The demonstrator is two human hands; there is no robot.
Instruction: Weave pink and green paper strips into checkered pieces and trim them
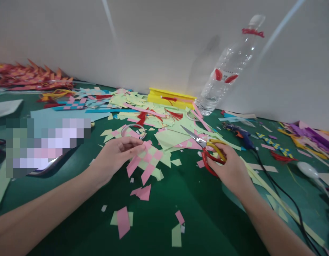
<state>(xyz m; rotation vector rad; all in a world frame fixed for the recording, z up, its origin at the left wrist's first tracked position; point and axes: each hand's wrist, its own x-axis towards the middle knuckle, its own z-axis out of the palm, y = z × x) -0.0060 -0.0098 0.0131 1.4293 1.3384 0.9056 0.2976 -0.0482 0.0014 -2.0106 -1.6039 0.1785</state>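
Observation:
Between the thumb and fingers of my left hand (pixel 118 154) is a piece of woven pink and pale green paper (pixel 148 158), its strips crossing in a checkered pattern with slanted ends. My right hand (pixel 231 167) grips scissors (pixel 200 141) with one yellow and one red handle loop. Their blades point up and left, away from the woven paper, and look closed or nearly so. Loose pink scraps (pixel 143 192) and a small pink and green piece (pixel 123 222) lie below my left hand. A ring of clear tape (pixel 133 131) rests just behind it.
A clear plastic bottle (pixel 220 76) leans against the grey wall. Paper scraps and red tassels (pixel 141 117) cover the back of the green table, near a yellow folded strip (pixel 172 97). A glue gun (pixel 239 135) trails a black cable at right; a blurred-out device (pixel 47 153) lies left.

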